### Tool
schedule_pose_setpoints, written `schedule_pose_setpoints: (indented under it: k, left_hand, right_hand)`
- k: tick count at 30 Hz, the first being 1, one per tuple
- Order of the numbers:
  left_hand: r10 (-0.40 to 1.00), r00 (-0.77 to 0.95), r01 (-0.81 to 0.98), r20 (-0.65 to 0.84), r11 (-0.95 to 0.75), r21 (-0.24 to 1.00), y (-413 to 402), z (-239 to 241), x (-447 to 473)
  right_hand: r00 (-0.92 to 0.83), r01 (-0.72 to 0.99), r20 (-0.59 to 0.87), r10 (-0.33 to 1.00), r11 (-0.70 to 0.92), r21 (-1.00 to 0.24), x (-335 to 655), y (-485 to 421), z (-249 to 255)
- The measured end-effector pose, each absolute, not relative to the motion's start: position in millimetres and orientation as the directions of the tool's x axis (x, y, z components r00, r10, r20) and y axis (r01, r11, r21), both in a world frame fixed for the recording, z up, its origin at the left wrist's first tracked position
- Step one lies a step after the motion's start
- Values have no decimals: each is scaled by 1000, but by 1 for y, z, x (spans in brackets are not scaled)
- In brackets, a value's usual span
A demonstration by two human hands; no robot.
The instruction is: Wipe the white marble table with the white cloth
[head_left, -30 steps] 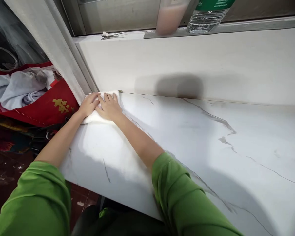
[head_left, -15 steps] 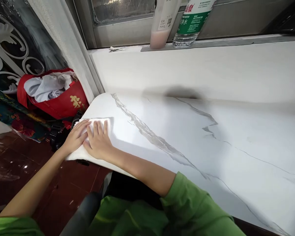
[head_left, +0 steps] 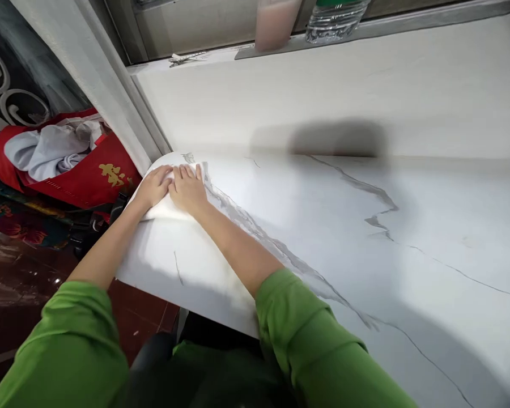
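Observation:
A white cloth lies flat on the white marble-patterned tabletop, close to its far left corner. My left hand rests on the cloth's left part, fingers stretched out and pressing down. Beside it, my right hand lies flat on the cloth with its fingers spread. The two hands touch or nearly touch at the thumbs. Part of the cloth is hidden under both palms.
A red bag with pale cloth in it stands left of the table. On the ledge behind are a pink-filled container, a clear water bottle and a small hair clip. A white wall borders the table's back edge.
Both hands have slid the cloth away from the table's near edge toward the back wall, baring the near left part of the top. The view has tilted down slightly.

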State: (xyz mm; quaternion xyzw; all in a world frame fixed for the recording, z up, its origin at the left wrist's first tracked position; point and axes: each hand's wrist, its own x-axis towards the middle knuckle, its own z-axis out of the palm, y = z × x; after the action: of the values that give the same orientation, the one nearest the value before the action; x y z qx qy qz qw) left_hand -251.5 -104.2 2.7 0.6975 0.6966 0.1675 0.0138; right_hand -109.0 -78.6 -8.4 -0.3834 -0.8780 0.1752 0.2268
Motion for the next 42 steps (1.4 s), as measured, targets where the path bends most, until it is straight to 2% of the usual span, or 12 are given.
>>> schedule_pose_setpoints:
  k: [6, 12, 17, 22, 26, 34, 42]
  left_hand:
    - [974, 43, 942, 221, -114, 316, -13, 0, -223]
    - [987, 19, 902, 161, -87, 423, -7, -2, -205]
    - [985, 93, 895, 147, -147, 421, -30, -9, -182]
    - [987, 116, 920, 114, -150, 362, -69, -16, -137]
    - [992, 108, 937, 59, -121, 328, -122, -15, -92]
    - [988, 118, 940, 99, -143, 310, -231, -4, -34]
    - [980, 128, 926, 151, -172, 335, -240, -3, -30]
  right_hand:
    - [-458, 707, 256, 851, 523, -476, -89, -7, -17]
    - [-466, 716, 271, 842, 540, -444, -65, -6, -23]
    - [-478, 740, 220, 850, 525, -420, -35, -33, -28]
    - [-488, 723, 277, 828, 561, -402, 7, -68, -38]
    - [-478, 755, 234, 847, 532, -383, 49, -118, -37]
    - [-466, 789, 255, 848, 528, -313, 103, -217, -28]
    - [-397, 794, 253, 883, 468, -387, 106, -227, -23]
